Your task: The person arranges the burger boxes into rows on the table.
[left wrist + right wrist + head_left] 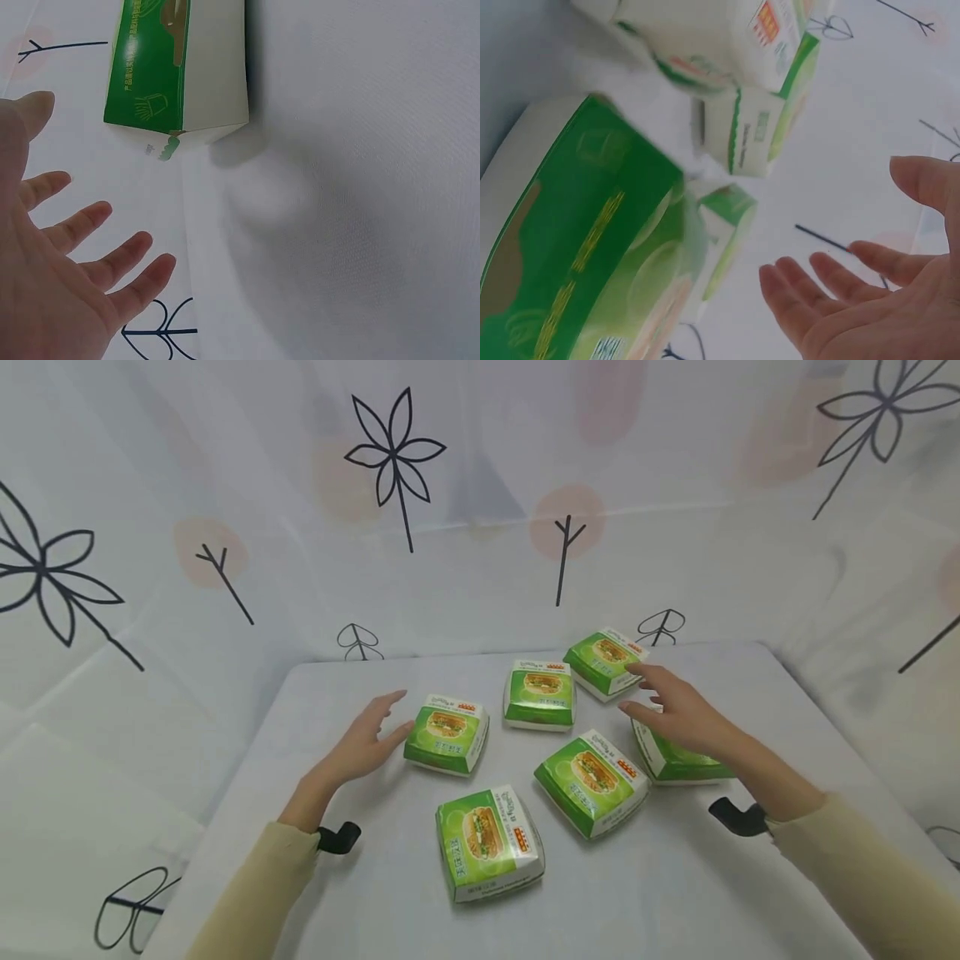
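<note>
Several green-and-white cardboard burger boxes, closed and printed with a burger picture, lie on a white-covered table. My left hand (360,743) hovers with spread fingers just left of the leftmost burger box (446,735); the left wrist view shows a gap between those fingers and the box (150,75). Over the rightmost burger box (678,760), my right hand (678,710) hangs with loosely bent fingers and hides part of it. Its fingertips overlap the edge of the far burger box (606,662) in the head view. In the right wrist view the palm (877,307) holds nothing.
Another burger box (539,695) stands at the back middle, one (592,783) lies turned near the centre, and one (491,843) sits closest to the front. A white patterned cloth (465,577) rises behind the table (375,893). Black straps sit at both wrists.
</note>
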{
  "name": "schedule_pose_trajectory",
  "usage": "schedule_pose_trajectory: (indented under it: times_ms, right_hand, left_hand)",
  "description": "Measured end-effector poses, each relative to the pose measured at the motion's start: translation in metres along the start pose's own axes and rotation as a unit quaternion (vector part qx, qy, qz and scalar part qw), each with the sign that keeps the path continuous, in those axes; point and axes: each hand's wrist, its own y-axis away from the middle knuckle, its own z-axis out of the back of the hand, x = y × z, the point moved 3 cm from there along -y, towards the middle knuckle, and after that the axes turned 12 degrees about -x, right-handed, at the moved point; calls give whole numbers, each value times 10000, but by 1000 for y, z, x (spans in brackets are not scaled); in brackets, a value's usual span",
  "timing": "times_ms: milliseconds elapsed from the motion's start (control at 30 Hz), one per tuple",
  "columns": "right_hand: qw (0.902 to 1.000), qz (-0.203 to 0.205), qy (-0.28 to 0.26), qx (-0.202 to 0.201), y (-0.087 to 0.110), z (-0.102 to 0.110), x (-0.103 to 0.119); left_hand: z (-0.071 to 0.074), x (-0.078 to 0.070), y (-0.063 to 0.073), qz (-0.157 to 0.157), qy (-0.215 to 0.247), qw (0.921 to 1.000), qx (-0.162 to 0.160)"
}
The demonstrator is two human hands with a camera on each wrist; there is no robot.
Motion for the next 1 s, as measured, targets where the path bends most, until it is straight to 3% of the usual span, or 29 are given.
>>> schedule_pose_trajectory:
  times_ms: [300,567,1000]
  right_hand:
    - [9998,140,-131,25,-5,-17,21]
    - [9991,350,-144,167,-7,-32,31]
    - [9963,731,-328,322,-14,-53,49]
  left_hand:
    - [-6,2,-2,-5,234,9997,72]
    - [-9,0,1,248,397,9987,223]
    - [-16,9,2,508,553,9966,342]
